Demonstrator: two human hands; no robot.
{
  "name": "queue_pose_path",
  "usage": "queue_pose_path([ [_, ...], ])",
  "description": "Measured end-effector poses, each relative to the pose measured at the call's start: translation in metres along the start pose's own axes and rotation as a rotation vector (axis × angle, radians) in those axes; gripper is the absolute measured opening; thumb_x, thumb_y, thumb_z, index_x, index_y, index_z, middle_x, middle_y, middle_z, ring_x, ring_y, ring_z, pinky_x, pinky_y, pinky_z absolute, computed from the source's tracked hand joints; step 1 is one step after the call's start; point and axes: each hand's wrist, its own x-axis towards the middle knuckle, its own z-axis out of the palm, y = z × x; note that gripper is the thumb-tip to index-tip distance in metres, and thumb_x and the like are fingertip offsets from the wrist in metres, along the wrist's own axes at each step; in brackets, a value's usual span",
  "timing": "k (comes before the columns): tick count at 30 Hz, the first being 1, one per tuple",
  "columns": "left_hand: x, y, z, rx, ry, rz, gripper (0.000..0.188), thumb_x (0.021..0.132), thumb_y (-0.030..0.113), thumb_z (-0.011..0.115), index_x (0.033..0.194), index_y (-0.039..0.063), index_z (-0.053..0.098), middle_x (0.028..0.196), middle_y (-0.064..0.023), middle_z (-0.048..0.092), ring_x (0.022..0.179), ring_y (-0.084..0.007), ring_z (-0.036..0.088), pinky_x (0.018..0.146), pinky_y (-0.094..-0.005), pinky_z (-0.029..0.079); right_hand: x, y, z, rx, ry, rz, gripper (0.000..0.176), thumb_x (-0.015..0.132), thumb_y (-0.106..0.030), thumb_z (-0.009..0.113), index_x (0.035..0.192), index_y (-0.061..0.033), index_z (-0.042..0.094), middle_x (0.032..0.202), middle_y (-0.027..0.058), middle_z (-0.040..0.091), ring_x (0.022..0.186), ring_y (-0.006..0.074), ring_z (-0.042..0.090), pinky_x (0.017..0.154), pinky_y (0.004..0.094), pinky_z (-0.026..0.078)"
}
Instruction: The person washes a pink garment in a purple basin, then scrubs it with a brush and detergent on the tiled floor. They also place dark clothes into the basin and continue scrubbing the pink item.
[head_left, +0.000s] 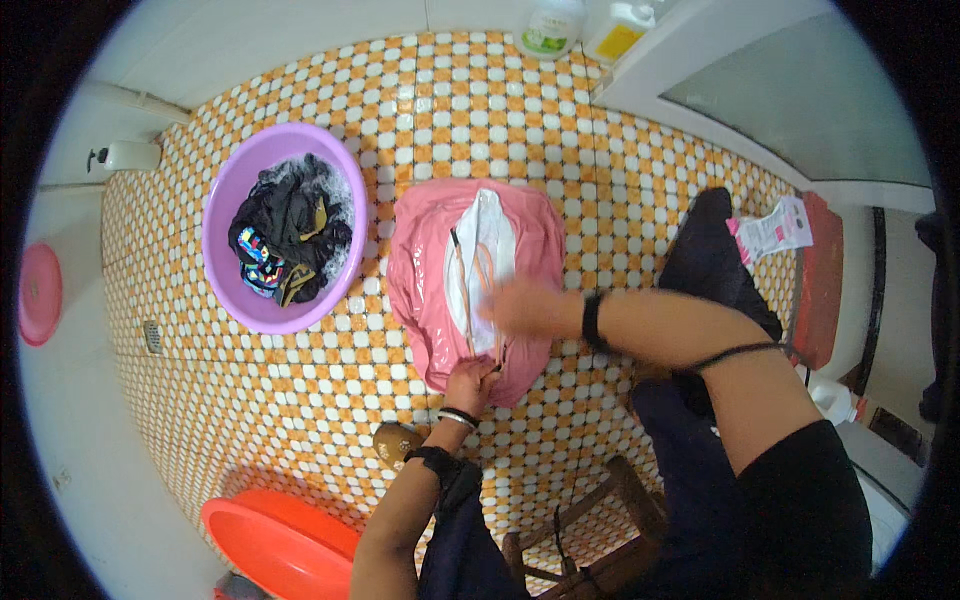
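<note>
A wet pink garment (420, 255) with a drawstring lies spread on the tiled floor in front of me, over something whose shape is hidden. A white part (484, 217) shows in its middle, with the beige drawstring (461, 281) across it. My left hand (472, 379) grips the garment's near edge by the cord. Above the garment's right half is my right hand (525, 307), blurred; its fingers cannot be made out. To the left, a purple basin (212, 247) holds dark clothes (285, 206) in sudsy water.
A red basin (285, 547) is at the lower left. Bottles, one a white jug (551, 30), stand by the far wall. At the right are a dark cloth (701, 247), a pink-and-white packet (772, 229) and a red stool (821, 292). A wooden chair frame (592, 502) is below.
</note>
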Motion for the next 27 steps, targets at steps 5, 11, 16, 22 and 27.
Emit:
queue_pose_path([
  [5,0.002,0.003,0.000,0.095,-0.131,-0.262,0.022,0.079,0.022,0.070,0.095,0.006,0.071,0.091,-0.0146,0.068,0.088,-0.0320,0.064,0.078,-0.0402,0.050,0.020,0.045,-0.035,-0.264,0.452,0.568,0.013,0.083,-0.016,0.053,0.078,-0.0049,0.053,0.060,0.0167,0.056,0.057,0.0309,0.060,0.053,0.0447,0.048],
  [11,0.004,0.001,0.002,-0.022,0.041,-0.102,0.017,0.075,0.019,0.072,0.087,0.007,0.071,0.079,-0.0149,0.066,0.074,-0.0313,0.064,0.067,-0.0394,0.050,-0.007,-0.024,-0.009,0.055,-0.049,0.124,0.015,0.087,-0.020,0.049,0.086,-0.0057,0.056,0.072,0.0208,0.058,0.060,0.0323,0.061,0.059,0.0436,0.049],
  [16,0.005,0.006,-0.001,-0.004,0.026,-0.166,0.019,0.074,0.018,0.072,0.088,0.005,0.071,0.079,-0.0161,0.066,0.074,-0.0325,0.064,0.068,-0.0393,0.051,0.017,0.060,-0.022,-0.284,0.240,0.602,0.014,0.086,-0.019,0.054,0.087,-0.0046,0.056,0.071,0.0174,0.060,0.070,0.0338,0.063,0.058,0.0418,0.051],
  [22,0.011,0.018,-0.004,0.009,0.014,-0.211,0.024,0.084,0.027,0.064,0.086,0.004,0.069,0.077,-0.0183,0.064,0.072,-0.0368,0.062,0.064,-0.0438,0.049,-0.046,0.064,0.003,-0.119,0.216,0.600,0.049,0.077,-0.037,0.069,0.111,-0.0048,0.054,0.098,0.0139,0.060,0.087,0.0308,0.062,0.065,0.0413,0.051],
  [27,0.014,0.024,-0.003,0.009,-0.017,-0.391,0.028,0.085,0.034,0.063,0.085,0.007,0.071,0.071,-0.0171,0.064,0.068,-0.0345,0.063,0.061,-0.0414,0.049,-0.073,0.017,-0.001,-0.247,0.235,0.729,0.047,0.075,-0.036,0.069,0.108,-0.0068,0.055,0.098,0.0122,0.060,0.091,0.0287,0.060,0.068,0.0415,0.050],
])
